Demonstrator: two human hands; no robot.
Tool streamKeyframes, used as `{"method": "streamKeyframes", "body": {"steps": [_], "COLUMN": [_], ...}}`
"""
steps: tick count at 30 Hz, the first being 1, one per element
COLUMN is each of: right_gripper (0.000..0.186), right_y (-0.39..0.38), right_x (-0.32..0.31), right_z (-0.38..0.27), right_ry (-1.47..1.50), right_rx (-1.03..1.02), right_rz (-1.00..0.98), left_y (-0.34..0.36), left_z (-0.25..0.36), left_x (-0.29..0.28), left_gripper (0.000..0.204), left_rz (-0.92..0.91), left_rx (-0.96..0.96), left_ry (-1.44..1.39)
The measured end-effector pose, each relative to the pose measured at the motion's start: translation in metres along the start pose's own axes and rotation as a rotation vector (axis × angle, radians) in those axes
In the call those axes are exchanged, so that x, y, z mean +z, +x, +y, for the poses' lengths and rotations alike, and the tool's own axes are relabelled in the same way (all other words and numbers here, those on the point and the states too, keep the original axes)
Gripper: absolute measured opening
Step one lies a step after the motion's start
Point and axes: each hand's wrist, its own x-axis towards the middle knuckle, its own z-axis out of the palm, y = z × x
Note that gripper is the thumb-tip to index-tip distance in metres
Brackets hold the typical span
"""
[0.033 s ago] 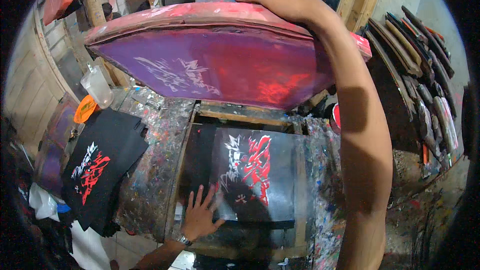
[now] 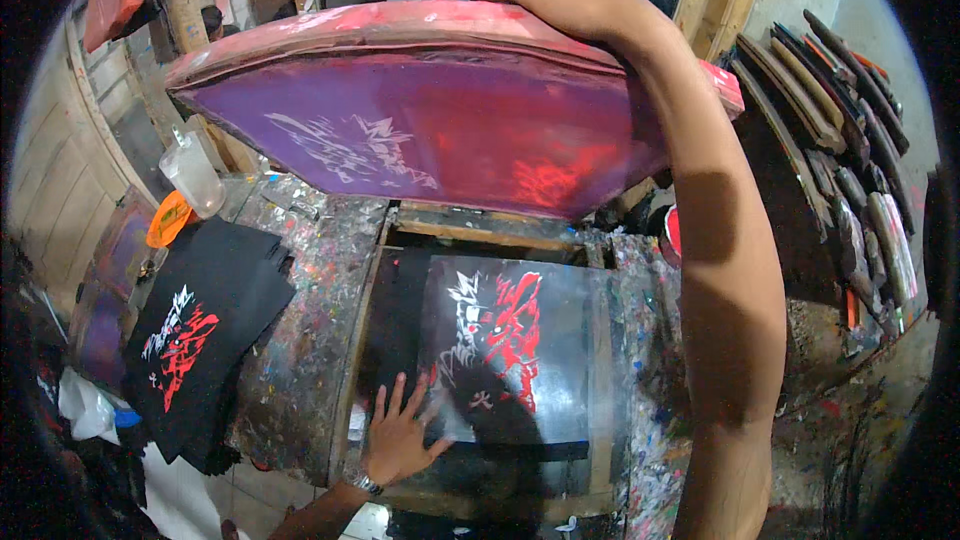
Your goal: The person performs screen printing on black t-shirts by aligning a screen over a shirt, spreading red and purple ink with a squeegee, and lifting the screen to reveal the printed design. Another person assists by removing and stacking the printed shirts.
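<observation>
right hand (image 2: 578, 6) partly hidden, forearms (image 2: 735, 320) cropped

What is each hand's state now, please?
Left hand: open, spread at the printed black sheet.
Right hand: closed, holding the screen-printing frame by its top edge.

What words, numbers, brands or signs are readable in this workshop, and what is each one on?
Described, not quoted:
Dark printed piece: jagged white lettering beside a red design, too stylised to read surely; a small pale character-like sign below.
Black printed stack at left: similar lettering and small sign, too small to read.
Purple-red screen in the right hand: jagged pale lettering, unreadable.
No clear numbers.
</observation>
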Motion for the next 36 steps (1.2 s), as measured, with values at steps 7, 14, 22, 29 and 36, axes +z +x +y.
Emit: {"method": "streamKeyframes", "body": {"steps": [7, 14, 22, 29, 36], "right_gripper": [0.056, 0.067, 0.062, 0.066, 0.065], "right_y": [0.01, 0.02, 0.01, 0.025, 0.036], "right_x": [-0.007, 0.002, -0.005, -0.005, -0.006], "right_z": [0.004, 0.012, 0.01, 0.012, 0.019], "right_ry": [-0.165, -0.053, 0.06, 0.071, -0.027], "right_rx": [-0.107, -0.203, -0.191, -0.146, -0.264], "right_rz": [-0.09, -0.025, -0.074, -0.066, -0.072], "left_y": [-0.002, -0.004, -0.002, 0.001, 0.0], "left_z": [0.001, 0.001, 0.0, 0.003, 0.002], "left_x": [-0.001, -0.003, -0.007, -0.013, -0.008], "left_gripper": [0.079, 0.08, 0.082, 0.081, 0.079], "left_rz": [0.042, 0.058, 0.062, 0.056, 0.051], "left_rx": [-0.005, -0.022, -0.024, -0.017, 0.0], "left_ry": [-0.006, -0.099, -0.132, -0.142, -0.158]}}
